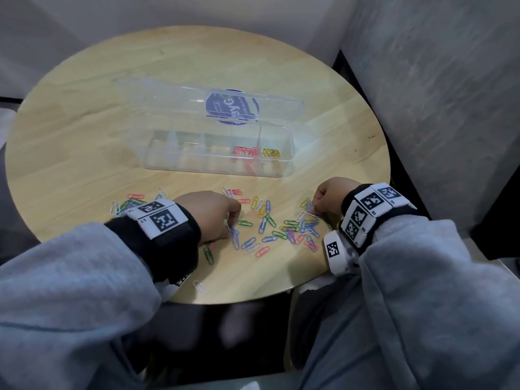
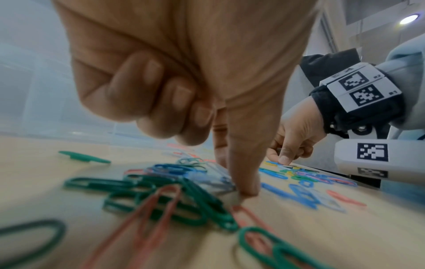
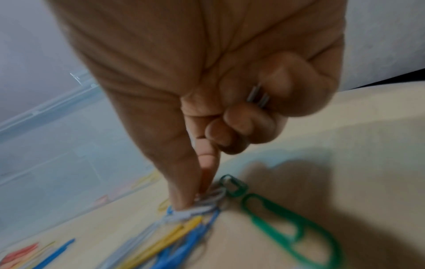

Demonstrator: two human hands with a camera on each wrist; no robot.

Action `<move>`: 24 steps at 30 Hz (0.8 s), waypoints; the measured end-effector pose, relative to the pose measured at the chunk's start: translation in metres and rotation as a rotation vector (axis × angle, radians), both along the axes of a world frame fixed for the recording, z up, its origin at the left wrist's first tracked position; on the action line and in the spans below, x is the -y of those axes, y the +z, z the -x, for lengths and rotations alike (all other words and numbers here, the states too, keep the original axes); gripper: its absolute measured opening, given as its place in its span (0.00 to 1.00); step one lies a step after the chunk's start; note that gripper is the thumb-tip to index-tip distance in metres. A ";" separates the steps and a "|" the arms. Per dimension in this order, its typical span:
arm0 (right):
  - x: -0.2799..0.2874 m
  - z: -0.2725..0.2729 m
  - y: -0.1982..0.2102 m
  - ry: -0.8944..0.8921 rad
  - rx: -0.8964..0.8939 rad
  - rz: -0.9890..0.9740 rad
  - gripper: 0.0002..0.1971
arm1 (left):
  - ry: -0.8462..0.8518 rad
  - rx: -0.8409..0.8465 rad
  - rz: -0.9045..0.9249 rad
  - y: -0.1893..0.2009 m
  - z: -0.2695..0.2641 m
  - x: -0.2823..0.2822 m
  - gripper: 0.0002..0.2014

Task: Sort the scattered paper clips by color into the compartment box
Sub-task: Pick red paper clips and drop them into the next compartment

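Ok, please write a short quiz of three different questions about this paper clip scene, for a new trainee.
1. True or false: the lid of the compartment box is open.
2. Which colours of paper clips already lie inside the box?
A. green and blue
B. red and yellow
C. white and green
3. Fill in: the left hand and the right hand both work among the scattered clips on the round ____ table.

Key
1. True.
2. B: the red clips and the yellow clips fill the two compartments at the right end.
3. wooden
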State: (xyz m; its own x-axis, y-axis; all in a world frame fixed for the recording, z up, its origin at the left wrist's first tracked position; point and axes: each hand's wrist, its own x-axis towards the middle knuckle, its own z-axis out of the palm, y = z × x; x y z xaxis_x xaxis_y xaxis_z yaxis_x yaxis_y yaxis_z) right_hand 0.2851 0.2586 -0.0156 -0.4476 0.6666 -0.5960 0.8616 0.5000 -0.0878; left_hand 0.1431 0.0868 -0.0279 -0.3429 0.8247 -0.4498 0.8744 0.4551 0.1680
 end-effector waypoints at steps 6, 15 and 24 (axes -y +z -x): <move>-0.009 -0.006 0.005 0.023 -0.013 -0.013 0.07 | 0.009 -0.025 0.051 0.006 0.004 0.000 0.07; -0.004 0.005 -0.010 0.080 0.050 -0.033 0.09 | 0.013 -0.006 0.100 0.006 0.003 -0.004 0.05; -0.008 0.003 -0.003 0.053 0.028 0.018 0.06 | 0.180 0.357 -0.039 0.011 0.026 0.000 0.08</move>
State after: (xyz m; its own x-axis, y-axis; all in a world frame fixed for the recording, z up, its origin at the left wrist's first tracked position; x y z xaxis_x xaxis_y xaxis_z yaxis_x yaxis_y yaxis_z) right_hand 0.2823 0.2665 -0.0187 -0.4655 0.6312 -0.6204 0.8359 0.5438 -0.0739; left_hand 0.1175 0.0872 -0.0174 -0.3116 0.7842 -0.5366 0.6647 0.5834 0.4667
